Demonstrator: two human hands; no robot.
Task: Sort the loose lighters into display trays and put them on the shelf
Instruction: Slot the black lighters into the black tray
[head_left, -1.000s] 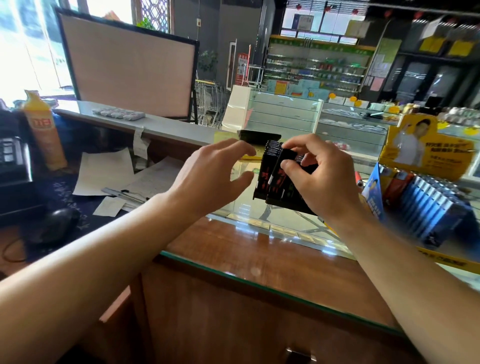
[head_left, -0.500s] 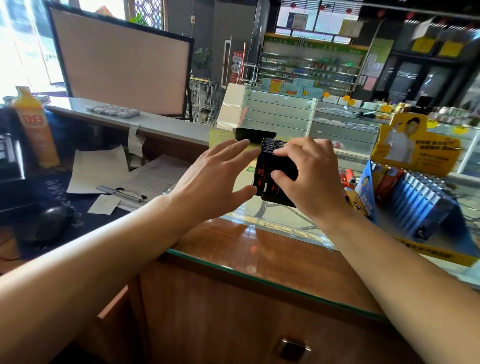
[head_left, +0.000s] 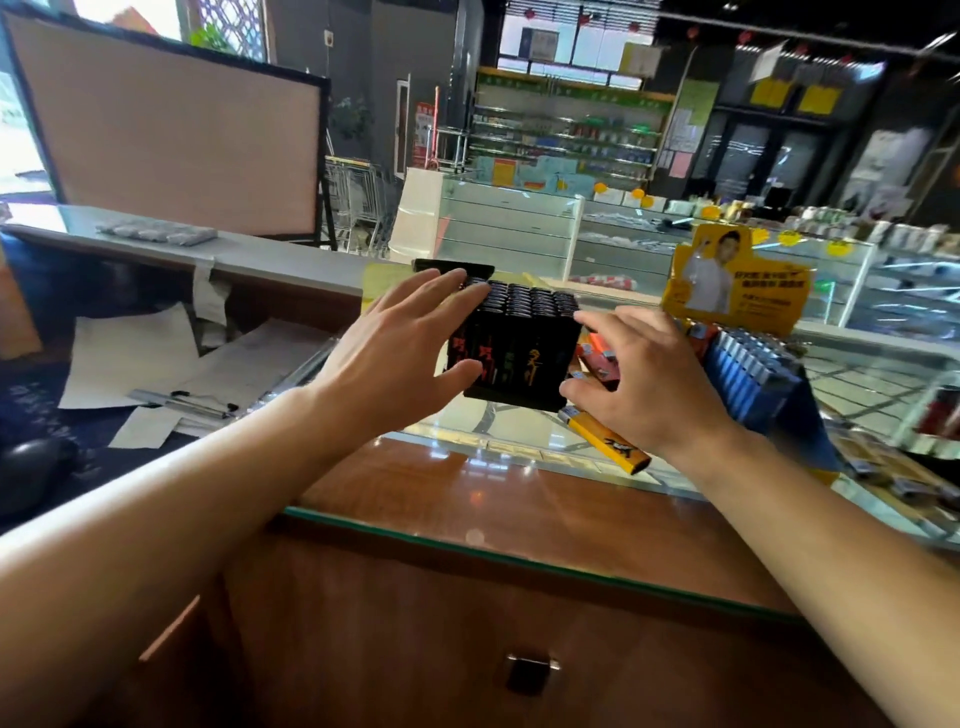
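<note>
A black display tray (head_left: 519, 348) packed with black lighters stands upright on the glass counter (head_left: 519, 499). My left hand (head_left: 400, 353) cups its left side, fingers over the top and thumb on the front face. My right hand (head_left: 644, 374) is pressed to its right side, index finger at the top corner and thumb at the base. A loose yellow lighter (head_left: 605, 441) lies flat on the glass below my right hand. Red and orange lighters (head_left: 597, 358) show just behind my right thumb, partly hidden.
To the right stands a blue tray of blue lighters (head_left: 753, 369) with a yellow display card (head_left: 737, 280) behind it. A black box (head_left: 452, 267) sits behind the tray. On the lower desk at left are papers (head_left: 130, 358) and a mouse (head_left: 31, 462).
The black tray was held tilted in the air by my right hand; it now stands upright on the glass. My left hand has come onto its left side.
</note>
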